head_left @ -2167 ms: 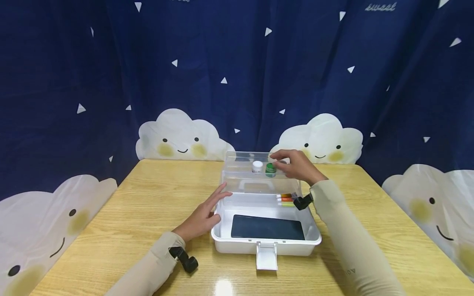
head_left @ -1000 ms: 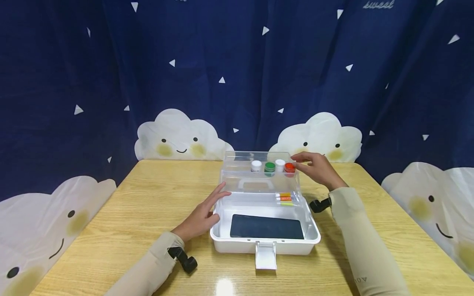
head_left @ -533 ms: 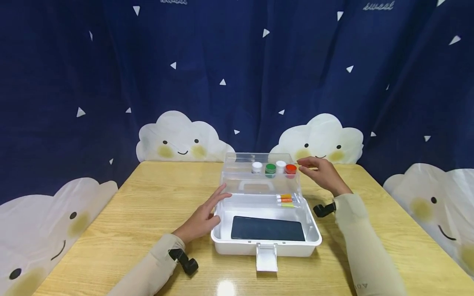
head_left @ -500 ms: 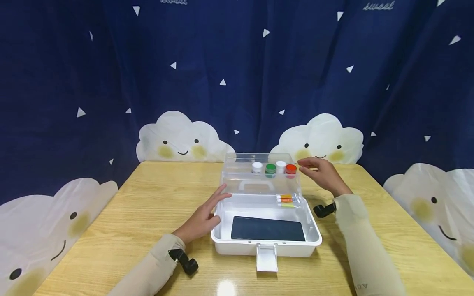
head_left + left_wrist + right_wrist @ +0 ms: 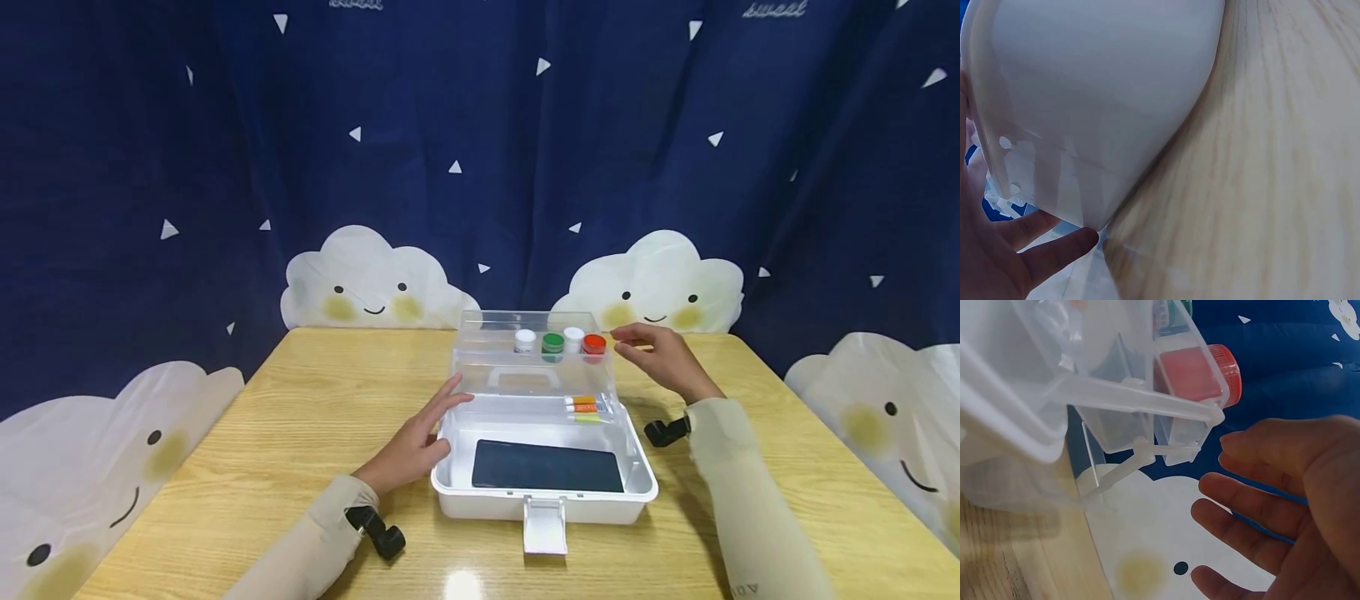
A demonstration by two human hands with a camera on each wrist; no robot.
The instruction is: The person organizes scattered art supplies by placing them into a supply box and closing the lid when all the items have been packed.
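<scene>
A white plastic box [image 5: 487, 507] stands with its front latch [image 5: 545, 533] hanging down and its clear tiered trays [image 5: 480, 371] raised at the back. The top tray holds a white-lidded jar [image 5: 525, 339], a green-lidded jar [image 5: 552, 344], another white-lidded jar [image 5: 573, 337] and, at the right end, a red-lidded jar [image 5: 594, 344]. My right hand [image 5: 660, 358] hovers just right of the red jar, fingers loosely bent, holding nothing; the right wrist view shows a gap. My left hand [image 5: 408, 450] rests against the box's left side, fingers extended toward its back corner.
A dark flat rectangular slab [image 5: 547, 467] lies in the box's bottom. Several small tubes with orange and yellow-green labels [image 5: 581, 408] lie in the lower clear tray. The box is on a wooden table [image 5: 337, 375], before a dark blue curtain [image 5: 420, 167] with clouds.
My right hand was over the top tray near the green jar, then at the red jar, and has drawn off to the right. The right-hand jars came into view. My left hand stays put.
</scene>
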